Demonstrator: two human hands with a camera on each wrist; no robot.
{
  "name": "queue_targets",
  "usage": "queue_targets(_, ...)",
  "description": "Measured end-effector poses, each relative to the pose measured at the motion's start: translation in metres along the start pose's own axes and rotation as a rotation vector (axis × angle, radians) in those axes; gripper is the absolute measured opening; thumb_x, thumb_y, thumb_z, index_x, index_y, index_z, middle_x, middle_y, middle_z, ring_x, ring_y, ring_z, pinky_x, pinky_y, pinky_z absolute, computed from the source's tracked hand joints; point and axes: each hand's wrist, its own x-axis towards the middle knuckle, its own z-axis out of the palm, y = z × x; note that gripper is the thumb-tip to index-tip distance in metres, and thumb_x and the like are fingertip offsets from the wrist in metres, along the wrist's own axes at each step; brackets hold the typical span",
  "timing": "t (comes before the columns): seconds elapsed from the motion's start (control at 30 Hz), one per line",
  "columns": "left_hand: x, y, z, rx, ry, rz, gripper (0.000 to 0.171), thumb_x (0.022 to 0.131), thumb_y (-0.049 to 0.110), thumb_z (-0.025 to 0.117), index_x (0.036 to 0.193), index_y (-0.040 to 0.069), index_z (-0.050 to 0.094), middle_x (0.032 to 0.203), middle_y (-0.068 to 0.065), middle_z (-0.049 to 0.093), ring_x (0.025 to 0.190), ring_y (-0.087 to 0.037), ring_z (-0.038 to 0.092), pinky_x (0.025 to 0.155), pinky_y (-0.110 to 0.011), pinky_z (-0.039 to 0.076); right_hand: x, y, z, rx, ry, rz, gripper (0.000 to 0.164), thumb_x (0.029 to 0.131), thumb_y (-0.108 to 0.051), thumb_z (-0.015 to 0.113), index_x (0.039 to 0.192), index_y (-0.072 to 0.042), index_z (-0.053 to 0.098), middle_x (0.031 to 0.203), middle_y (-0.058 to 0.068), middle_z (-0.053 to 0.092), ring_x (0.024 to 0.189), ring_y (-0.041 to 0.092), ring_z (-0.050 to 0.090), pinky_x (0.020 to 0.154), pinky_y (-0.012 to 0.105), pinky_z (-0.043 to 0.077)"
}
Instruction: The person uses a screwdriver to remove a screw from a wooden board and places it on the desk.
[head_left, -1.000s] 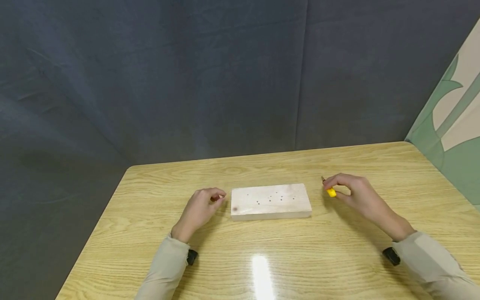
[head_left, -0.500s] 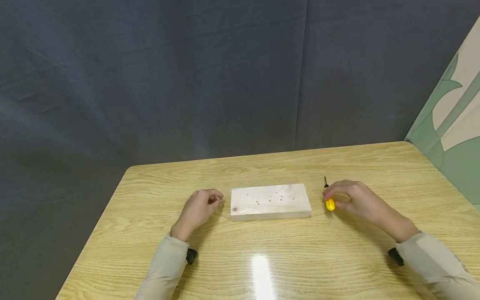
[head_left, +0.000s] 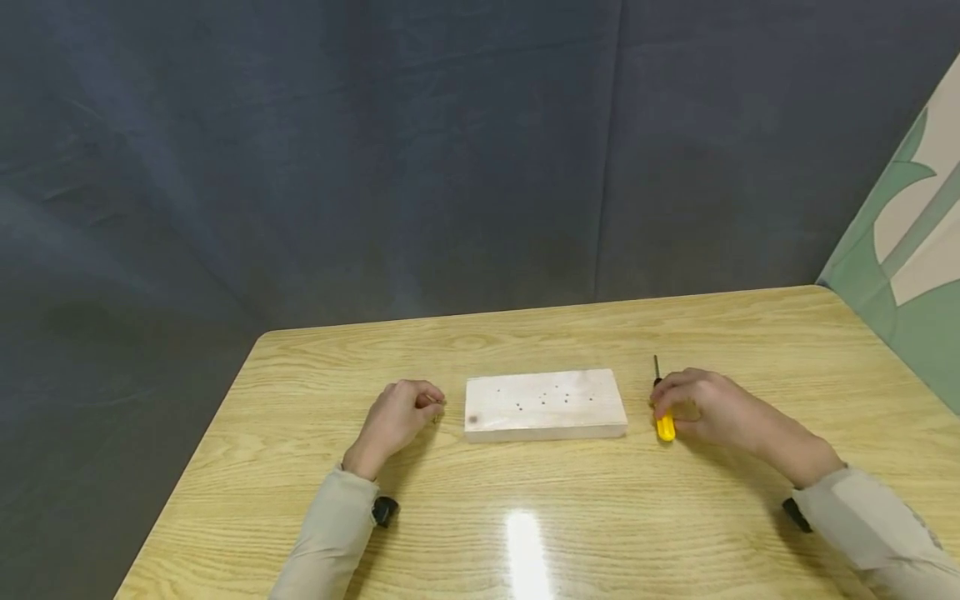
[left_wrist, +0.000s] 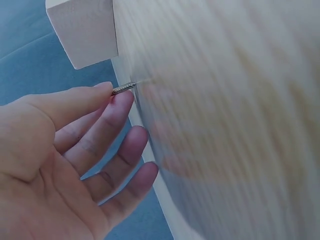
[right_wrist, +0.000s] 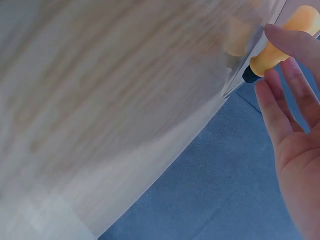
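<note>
My left hand (head_left: pixel 396 418) pinches a small metal screw (left_wrist: pixel 123 88) between thumb and forefinger, left of the wooden block; the other fingers are loosely bent. In the left wrist view the screw's far end lies close to the tabletop. On the block's other side my right hand (head_left: pixel 712 410) holds a screwdriver (head_left: pixel 665 428) by its yellow handle, low over the table. The shaft points toward the far edge, and fingers hide part of the handle. Between the hands lies the pale block (head_left: pixel 543 404), with several small dark holes in its top.
The wood-grain table (head_left: pixel 450 517) ends at a far edge below a dark blue curtain (head_left: pixel 420 167). To the right stands a green and beige patterned panel (head_left: pixel 918 250).
My right hand has come nearer and lower, and the screwdriver has swung so its shaft points away. My left hand, still pinching the screw, has dipped slightly.
</note>
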Motion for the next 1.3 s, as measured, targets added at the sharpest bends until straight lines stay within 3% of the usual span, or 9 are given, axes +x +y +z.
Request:
queue_targets(0.33, 0.001, 0.001, -0.002, 0.058, 0.026, -0.072, 0.008, 0.090, 0.014, 0.073, 0.098, 0.014, 0.076, 0.092, -0.004, 0.074, 0.078, -0.014, 0.065, 0.063, -0.028, 0.052, -0.001, -0.003, -0.003, -0.013, -0.045, -0.007, 0.035, 0.061, 0.004, 0.089, 0.081, -0.022, 0.077, 0.097, -0.002, 0.071, 0.089, 0.025, 0.066, 0.073, 0.038, 0.060)
queue_targets(0.57, 0.002, 0.002, -0.002, -0.043, -0.018, -0.129, 0.005, 0.090, 0.009, 0.072, 0.095, 0.008, 0.074, 0.087, -0.006, 0.074, 0.066, -0.012, 0.065, 0.059, -0.025, 0.051, -0.002, -0.003, -0.002, -0.026, -0.033, -0.008, 0.037, 0.060, 0.007, 0.089, 0.080, -0.021, 0.076, 0.096, -0.003, 0.070, 0.087, 0.022, 0.065, 0.071, 0.034, 0.060)
queue_targets(0.8, 0.003, 0.002, -0.002, -0.065, -0.035, -0.153, 0.007, 0.091, 0.008, 0.071, 0.097, 0.006, 0.073, 0.084, -0.005, 0.074, 0.065, -0.012, 0.065, 0.059, -0.025, 0.051, -0.004, -0.001, -0.002, 0.004, -0.025, -0.025, 0.038, 0.062, 0.007, 0.088, 0.087, -0.018, 0.077, 0.099, -0.002, 0.070, 0.090, 0.024, 0.065, 0.073, 0.036, 0.060)
queue_targets(1.1, 0.001, 0.002, -0.004, -0.058, -0.034, -0.162, 0.023, 0.092, 0.016, 0.071, 0.112, 0.005, 0.070, 0.101, -0.013, 0.075, 0.068, -0.011, 0.067, 0.063, -0.028, 0.053, -0.004, -0.001, -0.005, -0.007, -0.009, 0.013, 0.037, 0.065, 0.007, 0.086, 0.091, -0.017, 0.077, 0.102, -0.003, 0.071, 0.095, 0.024, 0.067, 0.077, 0.039, 0.060)
queue_targets(1.3, 0.000, 0.004, -0.006, 0.034, 0.028, -0.098, 0.031, 0.096, 0.022, 0.065, 0.122, 0.004, 0.067, 0.093, -0.011, 0.074, 0.055, -0.011, 0.059, 0.049, -0.026, 0.045, 0.003, -0.005, -0.010, -0.014, 0.018, 0.056, 0.037, 0.069, 0.006, 0.084, 0.097, -0.015, 0.075, 0.107, 0.001, 0.072, 0.101, 0.028, 0.066, 0.083, 0.048, 0.058)
